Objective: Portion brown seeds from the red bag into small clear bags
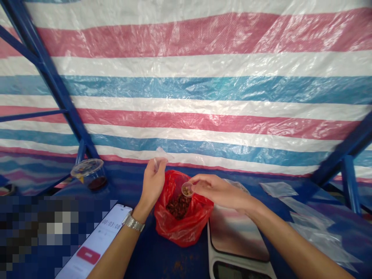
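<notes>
A red plastic bag (186, 232) stands with its mouth spread, and small brown dried pieces (178, 207) lie inside. Over the right part of its mouth, my right hand (213, 190) grips a small clear cup (186, 190) with a few light-brown bits in it. My left hand (154, 176), up at the bag's far left side, is closed on a small clear plastic bag (164, 153), whose thin film sticks out above the fingers. Whether that clear bag has anything in it cannot be made out.
A kitchen scale (240, 236) sits right of the red bag, with clear plastic on its far end. Several flat clear bags (314, 217) lie farther right. At left are a phone (99, 240) running a timer and a lidded tub (90, 174) of dark liquid. A striped tarp (203, 89) hangs behind.
</notes>
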Tool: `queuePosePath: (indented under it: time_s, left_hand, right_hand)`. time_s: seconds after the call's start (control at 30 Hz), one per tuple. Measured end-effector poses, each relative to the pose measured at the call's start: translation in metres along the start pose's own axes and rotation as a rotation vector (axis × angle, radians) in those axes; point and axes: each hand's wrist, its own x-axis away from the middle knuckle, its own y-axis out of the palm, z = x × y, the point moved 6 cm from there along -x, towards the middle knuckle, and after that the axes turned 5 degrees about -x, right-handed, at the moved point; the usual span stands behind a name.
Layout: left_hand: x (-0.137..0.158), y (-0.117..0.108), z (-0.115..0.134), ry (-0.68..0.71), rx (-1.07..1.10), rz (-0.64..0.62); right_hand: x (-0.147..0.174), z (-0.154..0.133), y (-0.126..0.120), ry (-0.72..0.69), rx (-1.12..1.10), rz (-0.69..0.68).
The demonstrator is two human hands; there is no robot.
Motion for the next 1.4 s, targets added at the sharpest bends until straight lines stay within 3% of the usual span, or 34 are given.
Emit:
queuePosePath:
  time_s: [0.13,0.3,0.43,0.6,0.83,1.0,1.2,1.4]
  left_hand:
    - [0.008,-0.003,0.03,0.181,-0.092,-0.013]
    - [0.019,0.005,0.052,0.221,-0.066,-0.154]
    - [0.025,0.016,0.052,0.188,-0.029,-0.257]
    - [0.032,0.027,0.05,0.223,-0.02,-0.348]
    - [0.039,0.033,0.043,0.387,-0.246,-0.415]
    - [0.047,0.036,0.049,0.39,-0.304,-0.437]
    - [0.051,0.041,0.056,0.27,-0.136,-0.537]
    - [0.049,0.046,0.054,0.198,0.084,-0.597]
  right_hand:
    - [0.007,-0.017,-0.015,0.001,-0.122,0.066]
    - [0.023,-0.044,-0.051,-0.123,-0.082,0.291]
    - [0.029,-0.051,-0.063,-0.18,-0.057,0.349]
    - [0.025,-0.043,-0.058,-0.161,-0.057,0.315]
    - [0.02,-0.039,-0.043,-0.137,-0.032,0.235]
    - [0.015,-0.032,-0.041,-0.176,-0.038,0.27]
    - [0.015,-0.031,-0.04,-0.292,-0.101,0.345]
    - [0.011,-0.033,-0.034,-0.424,-0.078,0.328]
